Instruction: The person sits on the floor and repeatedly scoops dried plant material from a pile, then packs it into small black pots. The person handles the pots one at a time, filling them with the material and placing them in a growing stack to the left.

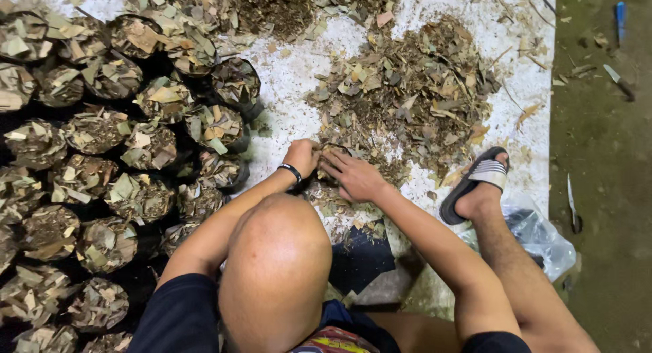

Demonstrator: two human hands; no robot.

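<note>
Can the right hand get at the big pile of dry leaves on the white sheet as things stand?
Probably yes: the right hand already rests at the near edge of the leaf pile, and nothing lies between them on the white sheet.

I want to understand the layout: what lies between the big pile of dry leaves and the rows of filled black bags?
In the head view, a strip of white sheet with scattered leaf bits separates the leaf pile from the filled bags.

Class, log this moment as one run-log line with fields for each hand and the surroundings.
left hand: fist on bag rim | right hand: flat on leaf mix | near: leaf pile, filled bags, white sheet
</note>
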